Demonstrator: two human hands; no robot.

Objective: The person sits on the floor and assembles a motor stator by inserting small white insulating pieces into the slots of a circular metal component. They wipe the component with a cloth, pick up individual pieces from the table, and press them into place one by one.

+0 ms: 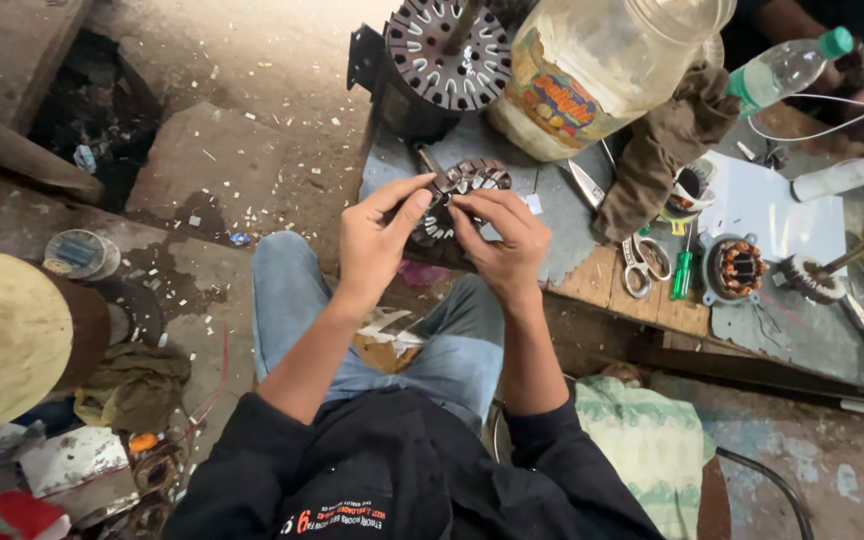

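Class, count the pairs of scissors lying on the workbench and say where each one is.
2. One pair of scissors lies beside the brown cloth, below the big plastic jar; another pair of scissors lies left of the green screwdriver. Clutter may hide more.

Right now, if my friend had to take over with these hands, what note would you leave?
Left hand: pinching the left edge of the round slotted metal motor core, grip closed on it.
Right hand: fingertips on the core's near edge, holding it too.
The core is held up above the lap, in front of the low grey workbench.
Nearby on the bench: silver scissors, green-handled screwdriver, a small copper-wound motor core, large clear plastic jar.
Done: the held core shows no copper winding in its visible slots. Left: cannot tell.
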